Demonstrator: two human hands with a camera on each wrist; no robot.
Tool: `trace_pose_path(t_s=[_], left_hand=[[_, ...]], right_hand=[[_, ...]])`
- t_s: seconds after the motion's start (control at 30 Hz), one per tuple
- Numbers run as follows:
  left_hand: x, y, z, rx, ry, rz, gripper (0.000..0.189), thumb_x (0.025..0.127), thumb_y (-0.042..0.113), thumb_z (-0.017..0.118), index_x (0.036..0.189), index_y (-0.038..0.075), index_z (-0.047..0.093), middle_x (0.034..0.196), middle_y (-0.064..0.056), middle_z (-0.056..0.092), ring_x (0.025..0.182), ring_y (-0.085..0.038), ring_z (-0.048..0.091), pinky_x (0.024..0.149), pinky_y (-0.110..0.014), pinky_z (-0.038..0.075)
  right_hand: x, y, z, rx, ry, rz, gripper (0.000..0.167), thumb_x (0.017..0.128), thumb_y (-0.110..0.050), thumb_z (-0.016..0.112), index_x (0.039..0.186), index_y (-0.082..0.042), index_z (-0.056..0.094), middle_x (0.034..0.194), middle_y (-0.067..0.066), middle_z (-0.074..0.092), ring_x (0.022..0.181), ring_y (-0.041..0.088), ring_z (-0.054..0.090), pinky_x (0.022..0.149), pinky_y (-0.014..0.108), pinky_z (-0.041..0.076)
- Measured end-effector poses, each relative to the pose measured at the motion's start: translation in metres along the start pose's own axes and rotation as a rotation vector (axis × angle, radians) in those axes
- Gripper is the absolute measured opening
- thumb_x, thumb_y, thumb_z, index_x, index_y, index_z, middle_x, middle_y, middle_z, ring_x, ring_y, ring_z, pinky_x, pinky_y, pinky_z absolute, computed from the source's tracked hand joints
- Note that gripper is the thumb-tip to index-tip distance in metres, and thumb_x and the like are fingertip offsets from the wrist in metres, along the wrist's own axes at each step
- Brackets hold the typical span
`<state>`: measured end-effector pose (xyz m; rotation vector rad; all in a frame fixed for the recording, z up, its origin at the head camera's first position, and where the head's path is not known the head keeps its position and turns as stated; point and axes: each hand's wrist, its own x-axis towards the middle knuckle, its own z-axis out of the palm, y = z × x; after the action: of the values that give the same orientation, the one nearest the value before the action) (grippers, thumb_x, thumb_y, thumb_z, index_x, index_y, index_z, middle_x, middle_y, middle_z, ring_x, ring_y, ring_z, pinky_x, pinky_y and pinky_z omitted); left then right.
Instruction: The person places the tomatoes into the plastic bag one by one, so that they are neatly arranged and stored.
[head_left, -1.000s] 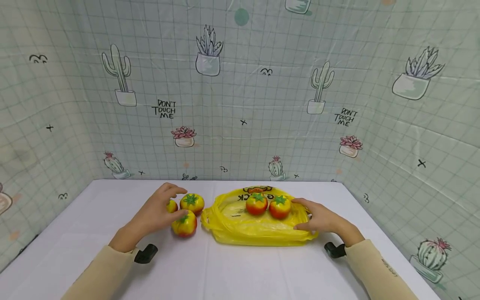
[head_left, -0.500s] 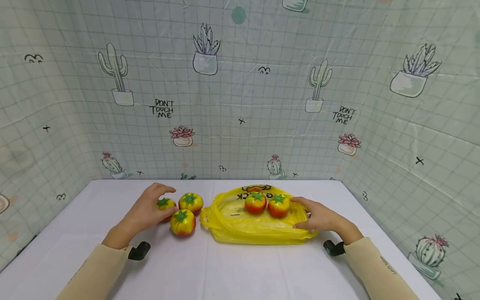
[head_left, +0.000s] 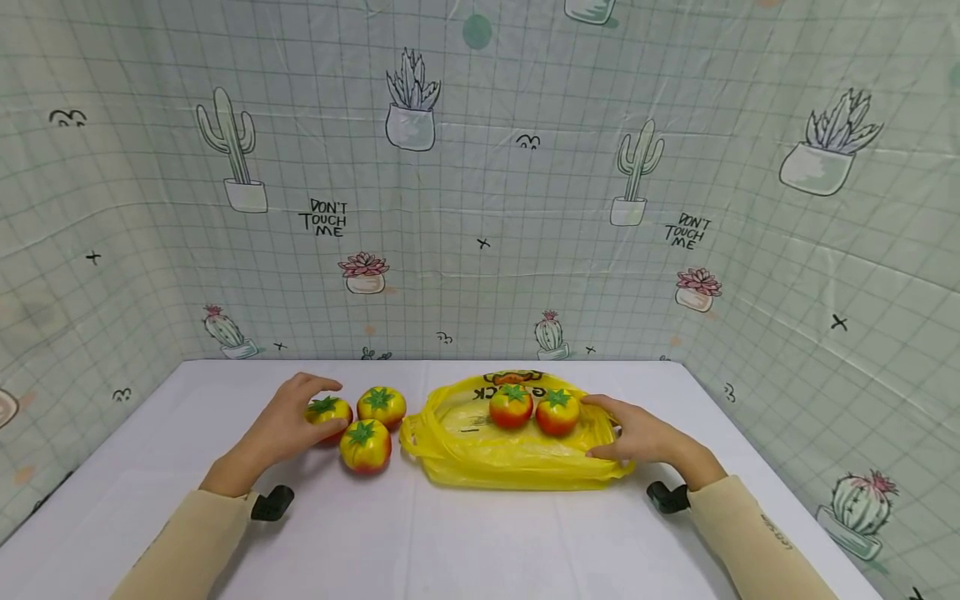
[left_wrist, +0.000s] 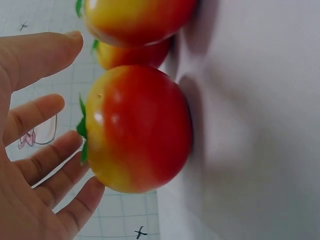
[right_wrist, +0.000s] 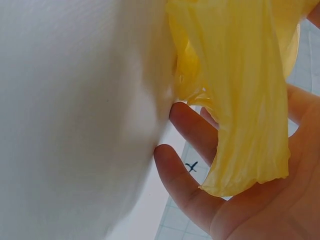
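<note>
In the head view my left hand (head_left: 281, 427) is around the leftmost tomato (head_left: 330, 414), thumb and fingers spread. The left wrist view shows that red-and-yellow tomato (left_wrist: 142, 130) standing on the white surface, the thumb apart from it and the fingertips beside its green top; whether they touch it I cannot tell. At the right end of a yellow plastic bag (head_left: 495, 471) is my right hand (head_left: 645, 433), thumb and forefinger well apart. In the right wrist view a strip of the bag (right_wrist: 250, 100) hangs across the palm, between loosely bent fingers, and hides part of them.
Two more tomatoes stand close by: one behind (head_left: 382, 406) and one in front (head_left: 366, 447), left of the bag. A pair of tomatoes (head_left: 512, 407) sits on the bag. The white table (head_left: 450, 542) meets a cactus-patterned cloth backdrop (head_left: 480, 292) on three sides.
My left hand has drawn back to the left, bringing the leftmost tomato further into sight; that tomato also stands further left. The right hand and the bag stay put.
</note>
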<state>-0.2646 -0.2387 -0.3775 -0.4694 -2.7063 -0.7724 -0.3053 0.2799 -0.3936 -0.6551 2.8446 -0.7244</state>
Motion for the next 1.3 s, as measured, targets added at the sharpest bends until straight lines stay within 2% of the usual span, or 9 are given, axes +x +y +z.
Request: trace_pose_path(t_s=[0.27, 0.83, 1.03, 1.3], left_hand=[[-0.001, -0.007, 0.002, -0.016, -0.019, -0.042, 0.048, 0.082, 0.026, 0.075, 0.121, 0.003, 0.059, 0.121, -0.019, 0.050, 0.114, -0.039, 0.045, 0.097, -0.060, 0.037], [-0.004, -0.014, 0.005, -0.049, -0.051, -0.108, 0.051, 0.083, 0.026, 0.074, 0.124, 0.001, 0.056, 0.119, -0.022, 0.048, 0.108, -0.039, 0.048, 0.096, -0.060, 0.038], [-0.005, -0.015, 0.006, -0.054, -0.061, -0.109, 0.052, 0.083, 0.030, 0.073, 0.123, 0.001, 0.057, 0.119, -0.023, 0.048, 0.107, -0.039, 0.049, 0.095, -0.060, 0.039], [-0.004, -0.016, 0.007, -0.051, -0.058, -0.104, 0.052, 0.083, 0.031, 0.073, 0.122, 0.001, 0.057, 0.118, -0.022, 0.049, 0.105, -0.038, 0.050, 0.094, -0.059, 0.040]], right_hand=[[0.000, 0.001, 0.000, 0.001, -0.003, 0.004, 0.083, 0.076, -0.044, 0.075, 0.145, -0.017, 0.037, 0.146, 0.011, 0.040, 0.121, 0.031, 0.047, 0.097, 0.056, 0.040], [-0.001, -0.001, 0.000, 0.009, 0.003, -0.009, 0.083, 0.076, -0.043, 0.075, 0.145, -0.017, 0.038, 0.146, 0.011, 0.040, 0.126, 0.033, 0.043, 0.100, 0.059, 0.036], [-0.001, -0.001, 0.001, 0.009, -0.001, 0.002, 0.082, 0.076, -0.043, 0.075, 0.145, -0.018, 0.037, 0.146, 0.011, 0.040, 0.126, 0.032, 0.043, 0.100, 0.059, 0.035], [-0.001, -0.002, 0.001, 0.007, 0.003, 0.011, 0.083, 0.076, -0.042, 0.076, 0.145, -0.018, 0.038, 0.146, 0.011, 0.040, 0.121, 0.030, 0.047, 0.097, 0.056, 0.041]])
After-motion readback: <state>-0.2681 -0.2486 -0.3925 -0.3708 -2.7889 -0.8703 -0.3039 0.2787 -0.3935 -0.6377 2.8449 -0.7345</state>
